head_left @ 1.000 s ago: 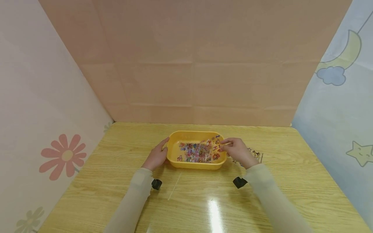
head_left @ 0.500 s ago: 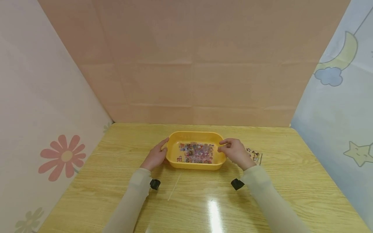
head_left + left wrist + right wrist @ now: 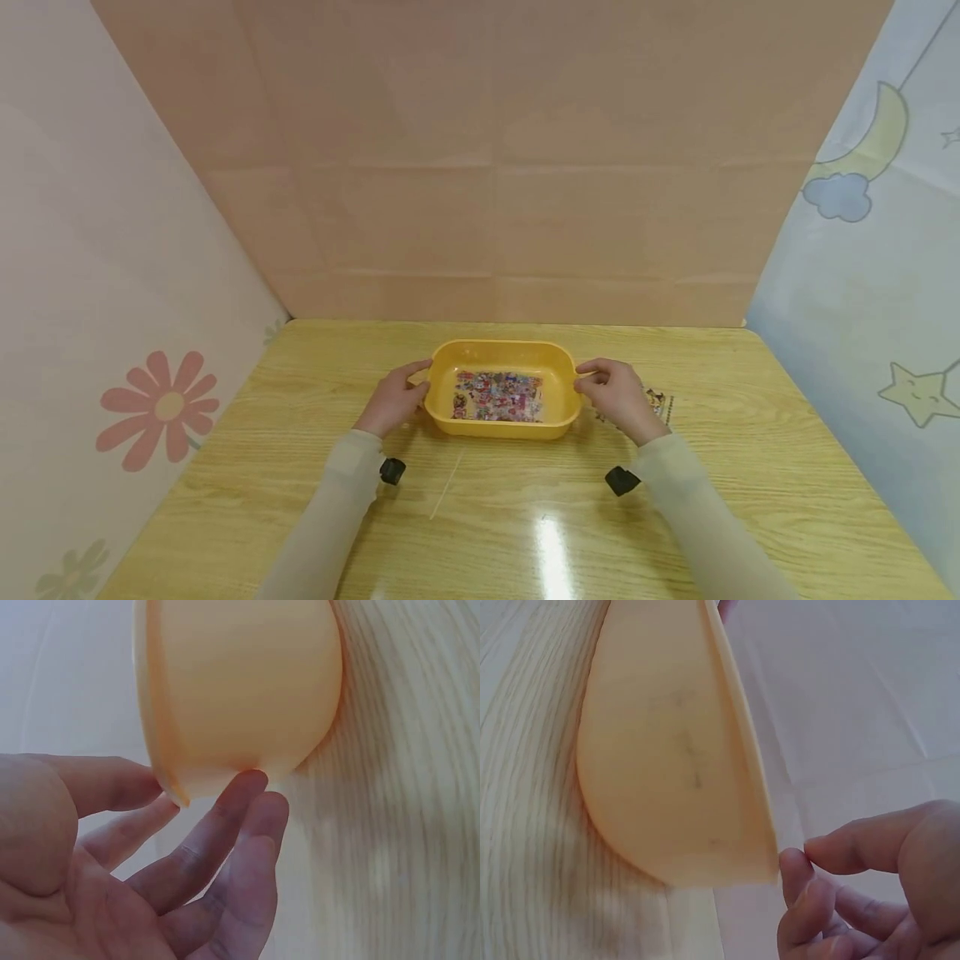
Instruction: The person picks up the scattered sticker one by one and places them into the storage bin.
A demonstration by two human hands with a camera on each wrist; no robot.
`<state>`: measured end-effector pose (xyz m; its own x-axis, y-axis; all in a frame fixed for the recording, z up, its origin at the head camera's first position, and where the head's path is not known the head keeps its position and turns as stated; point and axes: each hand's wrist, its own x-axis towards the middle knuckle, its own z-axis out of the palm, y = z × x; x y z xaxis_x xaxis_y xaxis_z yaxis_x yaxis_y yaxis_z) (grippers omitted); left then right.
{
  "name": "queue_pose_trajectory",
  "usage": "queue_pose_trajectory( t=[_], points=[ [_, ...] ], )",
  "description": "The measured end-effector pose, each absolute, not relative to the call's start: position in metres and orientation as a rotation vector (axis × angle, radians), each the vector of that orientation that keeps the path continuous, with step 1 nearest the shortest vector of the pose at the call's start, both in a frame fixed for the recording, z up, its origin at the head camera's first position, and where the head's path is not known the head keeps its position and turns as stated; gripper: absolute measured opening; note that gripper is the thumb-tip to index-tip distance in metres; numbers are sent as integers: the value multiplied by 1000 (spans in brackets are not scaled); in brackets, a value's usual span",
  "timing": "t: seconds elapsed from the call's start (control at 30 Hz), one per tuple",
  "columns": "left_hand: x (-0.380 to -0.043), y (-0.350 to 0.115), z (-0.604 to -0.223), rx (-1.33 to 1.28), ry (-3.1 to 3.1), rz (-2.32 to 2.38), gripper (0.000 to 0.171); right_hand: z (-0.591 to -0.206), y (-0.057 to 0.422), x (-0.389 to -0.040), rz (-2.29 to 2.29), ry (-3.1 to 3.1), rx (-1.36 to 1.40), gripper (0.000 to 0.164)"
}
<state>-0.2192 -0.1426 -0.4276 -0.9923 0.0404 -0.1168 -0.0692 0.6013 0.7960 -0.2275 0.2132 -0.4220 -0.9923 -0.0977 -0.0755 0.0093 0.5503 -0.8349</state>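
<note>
A yellow plastic tray (image 3: pixel 558 392) stands on the wooden table, with clear sheets of colourful cartoon stickers (image 3: pixel 497 396) lying flat in it. At its left end my left hand (image 3: pixel 395 398) holds the rim; in the left wrist view the thumb and a finger are at the edge, and other fingertips meet the outer wall. My right hand (image 3: pixel 615 395) is by the right end. In the right wrist view its thumb and a fingertip come together just off the tray rim (image 3: pixel 742 727), the other fingers curled, with nothing visible between them. Another sticker sheet (image 3: pixel 660 402) lies partly hidden behind this hand.
The wooden table (image 3: pixel 495 533) carries a bright light reflection near its front. A brown paper-like backdrop (image 3: pixel 480 208) rises at the table's far edge, and printed walls flank both sides. A small black device (image 3: pixel 622 480) is at each wrist.
One second ago my right hand held a lifted sticker sheet over the tray; that sheet now lies flat. The sheets have shifted slightly left, and the right hand has moved out to the rim.
</note>
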Motion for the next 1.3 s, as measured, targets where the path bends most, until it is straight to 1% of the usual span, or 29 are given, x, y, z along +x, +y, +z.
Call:
queue_pose_trajectory(
  t=[0.2,0.63,1.0,1.23,1.3],
  points=[
    [-221,-142,-426,-24,2732,1296,47,-431,228,-225,-1439,2713,-44,35],
    [-218,-141,-422,-1,2723,1293,48,-442,271,-213,-1198,2866,31,39],
    [-217,-141,-422,-15,2700,1335,47,-454,312,-208,-856,2930,-34,63],
    [-217,-141,-421,-40,2685,1346,47,-459,324,-210,-728,2918,42,89],
    [-217,-141,-421,-48,2683,1344,47,-460,326,-211,-709,2915,52,94]
  ],
)
